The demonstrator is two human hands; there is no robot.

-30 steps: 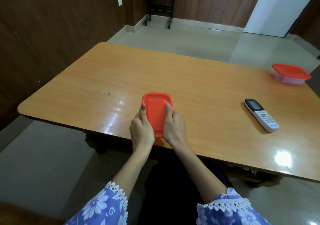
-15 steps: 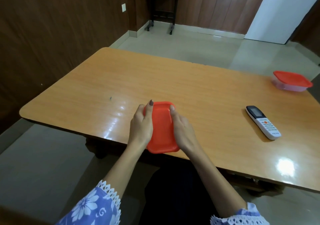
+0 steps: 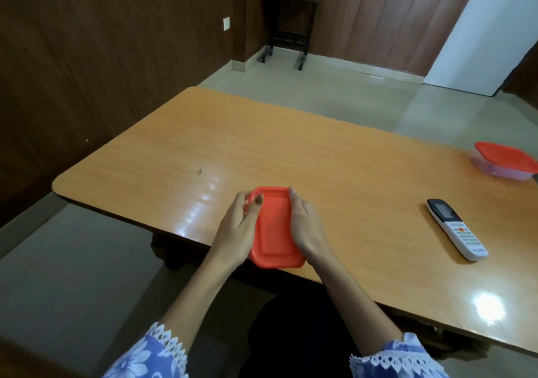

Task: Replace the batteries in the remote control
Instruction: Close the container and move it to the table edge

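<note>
A small box with an orange lid point(image 3: 275, 230) sits at the near edge of the wooden table point(image 3: 320, 159). My left hand point(image 3: 237, 232) grips its left side with the thumb on top of the lid. My right hand point(image 3: 308, 227) holds its right side, fingers curled along the edge. A white remote control point(image 3: 455, 229) with a dark screen lies face up on the table to the right, well apart from both hands. The box's contents are hidden by the lid.
A second clear box with an orange lid point(image 3: 505, 163) stands at the far right of the table. A dark side table point(image 3: 288, 25) stands against the back wall. Tiled floor surrounds the table.
The view has tilted up. Both hands stay on the orange-lidded box; my left thumb has shifted onto the lid's top near its far left corner.
</note>
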